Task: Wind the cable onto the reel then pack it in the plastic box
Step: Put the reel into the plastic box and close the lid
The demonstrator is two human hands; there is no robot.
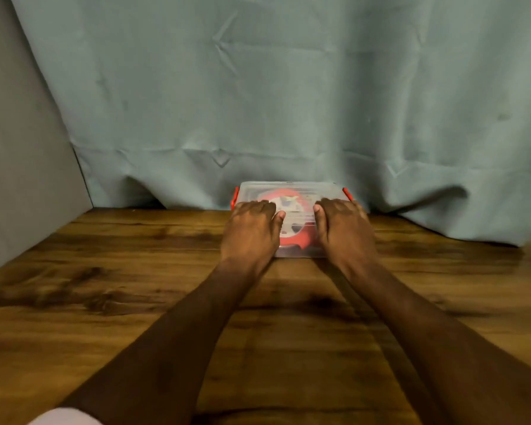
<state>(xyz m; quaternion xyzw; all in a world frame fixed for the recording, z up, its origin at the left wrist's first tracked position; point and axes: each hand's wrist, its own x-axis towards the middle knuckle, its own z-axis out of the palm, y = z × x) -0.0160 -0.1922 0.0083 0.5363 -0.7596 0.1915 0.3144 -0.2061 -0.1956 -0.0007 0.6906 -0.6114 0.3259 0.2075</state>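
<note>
A clear plastic box (292, 189) with red side latches (235, 196) stands at the far edge of the wooden table, its lid on. Through the lid I see the red reel (298, 237) with a white centre lying flat inside; the cable itself cannot be made out. My left hand (250, 231) rests palm down on the left half of the lid, fingers spread forward. On the right half, my right hand (344, 231) lies the same way. Both hands cover much of the box.
The wooden table (135, 302) stretches toward me. A pale green curtain (258, 102) hangs right behind the box, and a grey panel (22, 179) closes off the left side.
</note>
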